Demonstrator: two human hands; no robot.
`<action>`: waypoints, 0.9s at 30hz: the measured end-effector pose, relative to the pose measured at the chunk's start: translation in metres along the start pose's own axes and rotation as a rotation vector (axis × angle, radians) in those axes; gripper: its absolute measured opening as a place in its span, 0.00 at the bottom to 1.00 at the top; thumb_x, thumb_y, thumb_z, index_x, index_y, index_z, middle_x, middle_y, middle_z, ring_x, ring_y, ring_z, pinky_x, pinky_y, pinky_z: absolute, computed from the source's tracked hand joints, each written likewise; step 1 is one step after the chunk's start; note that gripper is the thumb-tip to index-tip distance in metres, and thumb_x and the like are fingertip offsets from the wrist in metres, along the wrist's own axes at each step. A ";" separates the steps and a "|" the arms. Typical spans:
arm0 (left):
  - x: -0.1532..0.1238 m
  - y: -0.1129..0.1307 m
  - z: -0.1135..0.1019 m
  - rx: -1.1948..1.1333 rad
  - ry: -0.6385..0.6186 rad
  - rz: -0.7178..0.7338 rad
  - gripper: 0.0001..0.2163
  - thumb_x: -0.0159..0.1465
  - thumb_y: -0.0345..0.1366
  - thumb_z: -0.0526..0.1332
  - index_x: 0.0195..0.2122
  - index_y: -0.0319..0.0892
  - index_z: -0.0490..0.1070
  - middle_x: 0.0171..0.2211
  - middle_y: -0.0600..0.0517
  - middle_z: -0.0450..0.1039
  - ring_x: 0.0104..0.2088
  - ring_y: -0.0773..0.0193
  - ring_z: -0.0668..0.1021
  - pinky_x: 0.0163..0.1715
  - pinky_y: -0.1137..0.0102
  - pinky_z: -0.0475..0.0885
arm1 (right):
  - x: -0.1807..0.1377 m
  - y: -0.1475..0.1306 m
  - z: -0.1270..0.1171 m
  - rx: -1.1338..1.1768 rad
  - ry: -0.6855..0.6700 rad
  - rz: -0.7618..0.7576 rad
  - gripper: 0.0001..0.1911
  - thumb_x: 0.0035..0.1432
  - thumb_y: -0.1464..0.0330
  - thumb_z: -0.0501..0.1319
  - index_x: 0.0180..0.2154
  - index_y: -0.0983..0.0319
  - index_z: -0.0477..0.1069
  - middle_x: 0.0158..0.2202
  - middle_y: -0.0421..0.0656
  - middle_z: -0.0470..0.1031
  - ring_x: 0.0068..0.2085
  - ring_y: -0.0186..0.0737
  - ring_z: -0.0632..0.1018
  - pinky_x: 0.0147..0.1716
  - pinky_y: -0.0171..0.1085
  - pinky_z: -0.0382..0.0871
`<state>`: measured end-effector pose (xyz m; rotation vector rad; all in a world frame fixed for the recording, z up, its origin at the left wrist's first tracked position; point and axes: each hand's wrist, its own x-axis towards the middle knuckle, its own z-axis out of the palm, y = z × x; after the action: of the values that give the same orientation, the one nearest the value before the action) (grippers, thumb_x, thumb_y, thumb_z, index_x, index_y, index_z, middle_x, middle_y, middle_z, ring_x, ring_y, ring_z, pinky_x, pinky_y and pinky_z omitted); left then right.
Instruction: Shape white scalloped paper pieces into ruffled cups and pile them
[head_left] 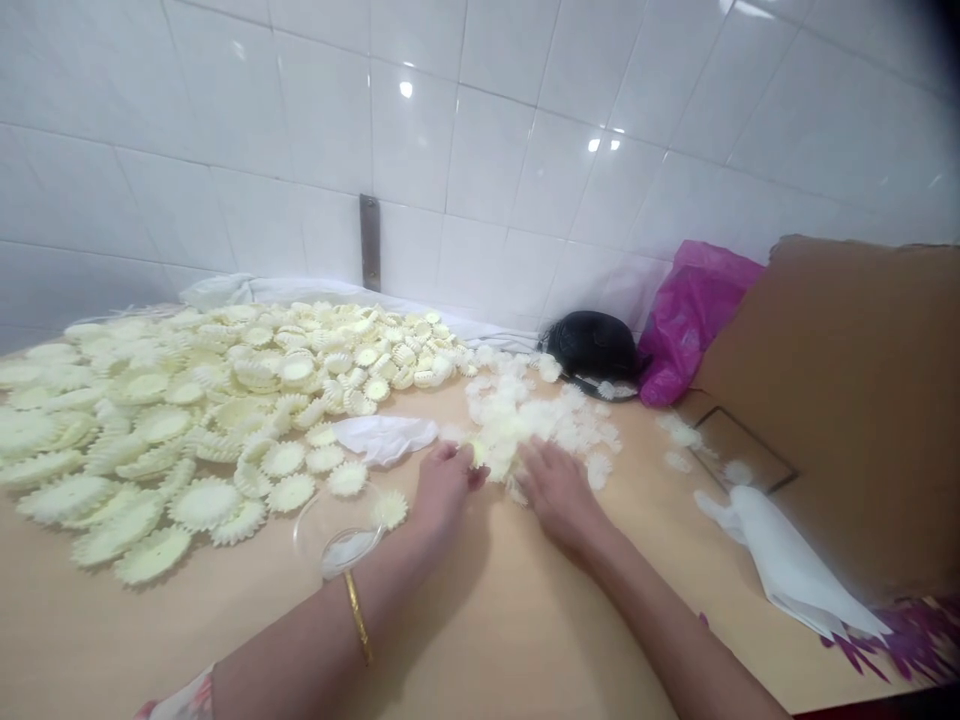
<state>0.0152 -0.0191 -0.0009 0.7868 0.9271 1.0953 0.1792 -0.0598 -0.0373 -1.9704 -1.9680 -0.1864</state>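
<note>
My left hand [446,487] is closed in a pinch on a small pale yellow scalloped piece [477,454]. Beside it, my right hand [556,492] rests with fingers stretched over the near edge of a loose heap of thin white flower-shaped pieces [517,405]; its fingertips are partly hidden among them. A large pile of pale yellow scalloped discs [202,400] spreads to the left, several layers deep. By my left forearm lie a clear round dish or ring [352,545], whose kind I cannot tell, and one single disc [390,509].
White cloth or paper [386,438] lies between pile and heap. At the back stand a black rounded object [596,345] and a magenta plastic bag [694,315]. A cardboard box [847,400] fills the right side, with folded white sheet [795,565] and purple strips [919,640] near it.
</note>
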 end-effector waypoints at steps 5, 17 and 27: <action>0.003 -0.004 -0.002 -0.024 -0.058 -0.018 0.06 0.49 0.30 0.62 0.27 0.37 0.66 0.25 0.52 0.68 0.22 0.71 0.72 0.28 0.72 0.69 | 0.043 0.000 0.006 0.035 0.071 0.045 0.23 0.61 0.59 0.44 0.54 0.57 0.63 0.56 0.52 0.60 0.57 0.54 0.60 0.50 0.56 0.52; 0.004 -0.008 0.002 -0.065 -0.059 -0.063 0.09 0.45 0.28 0.65 0.22 0.38 0.63 0.21 0.53 0.67 0.19 0.71 0.69 0.22 0.74 0.65 | 0.033 -0.040 -0.031 0.850 0.388 0.221 0.14 0.55 0.60 0.54 0.29 0.63 0.72 0.28 0.43 0.73 0.32 0.39 0.72 0.35 0.38 0.64; 0.007 -0.012 -0.003 0.035 -0.102 0.052 0.18 0.46 0.43 0.67 0.20 0.39 0.58 0.17 0.57 0.61 0.17 0.73 0.67 0.19 0.75 0.61 | 0.026 -0.055 -0.028 1.388 -0.149 0.136 0.13 0.45 0.60 0.64 0.30 0.63 0.71 0.26 0.39 0.72 0.29 0.35 0.71 0.32 0.35 0.65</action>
<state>0.0180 -0.0154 -0.0144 0.8919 0.8463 1.0764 0.1301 -0.0463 0.0056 -1.1146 -1.2893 1.0764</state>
